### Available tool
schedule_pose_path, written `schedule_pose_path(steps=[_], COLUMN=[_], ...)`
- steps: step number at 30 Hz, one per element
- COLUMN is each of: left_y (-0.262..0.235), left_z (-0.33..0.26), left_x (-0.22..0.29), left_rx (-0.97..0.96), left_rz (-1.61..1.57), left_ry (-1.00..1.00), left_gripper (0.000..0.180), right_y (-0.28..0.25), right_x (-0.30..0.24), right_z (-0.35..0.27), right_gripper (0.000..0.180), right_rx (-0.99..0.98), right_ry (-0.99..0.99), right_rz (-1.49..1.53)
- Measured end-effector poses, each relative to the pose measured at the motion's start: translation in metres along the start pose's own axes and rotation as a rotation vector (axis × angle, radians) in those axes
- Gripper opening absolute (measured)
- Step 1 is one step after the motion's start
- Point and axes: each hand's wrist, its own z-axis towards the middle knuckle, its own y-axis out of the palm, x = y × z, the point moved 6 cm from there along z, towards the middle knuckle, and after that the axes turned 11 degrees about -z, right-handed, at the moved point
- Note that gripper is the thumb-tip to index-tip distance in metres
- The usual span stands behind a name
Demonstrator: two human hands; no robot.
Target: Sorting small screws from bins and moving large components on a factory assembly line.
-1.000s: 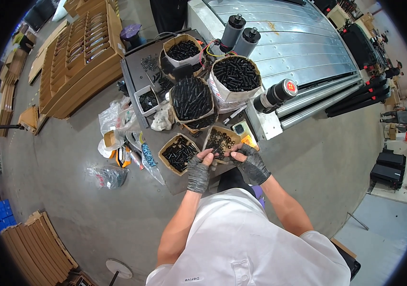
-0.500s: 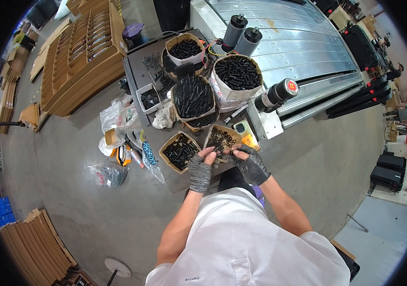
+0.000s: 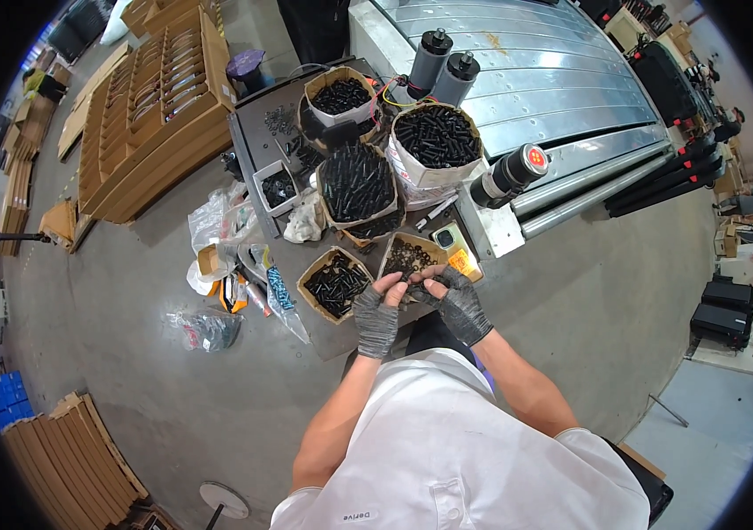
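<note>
My left hand (image 3: 378,311), in a dark grey fingerless glove, has its thumb and fingertips pinched together at the table's near edge. My right hand (image 3: 459,305), gloved the same way, meets it fingertip to fingertip. Whatever small dark piece may be between them is too small to make out. Just beyond my fingers lies an open cardboard box of small black rings (image 3: 407,256). Left of it, beside my left hand, a second cardboard box holds short black bolt-like rods (image 3: 336,283). A larger heap of black threaded-looking rods (image 3: 357,183) fills a box farther back.
Two more boxes of black parts (image 3: 341,95) (image 3: 438,135) stand at the back. A small white box (image 3: 278,187), a crumpled white cloth (image 3: 305,219), a phone (image 3: 449,237) and a black cylinder (image 3: 510,176) surround them. Plastic bags (image 3: 206,327) lie on the floor at left.
My right hand has come left toward my left hand, and the fingertips of both are closer together. The boxes keep their places, with only a slight shift of view.
</note>
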Motion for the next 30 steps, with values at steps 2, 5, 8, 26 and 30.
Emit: schedule_pose_path(steps=[2,5,8,26,30], left_y=[-0.001,0.002,0.0,-0.017,-0.019], left_z=[0.0,-0.001,-0.003,0.003,0.004], left_x=[0.002,0.005,0.009,-0.003,-0.012], left_rx=[0.01,0.003,0.068,0.291,0.283], left_rz=[0.032,0.005,0.061,-0.065,-0.139], left_ry=[0.054,0.008,0.122,0.059,0.047], left_gripper=[0.02,0.018,0.017,0.019,0.019], right_y=[0.003,0.005,0.014,0.036,0.038], right_x=[-0.003,-0.004,-0.004,0.013,0.007], right_z=[0.001,0.001,0.001,0.003,0.003], right_gripper=[0.017,0.017,0.016,0.029,0.024], right_rx=[0.019,0.074,0.109,0.113,0.138], right_ry=[-0.035,-0.058,-0.139,-0.094,-0.151], right_rz=[-0.071,-0.248,-0.297,0.176,0.111])
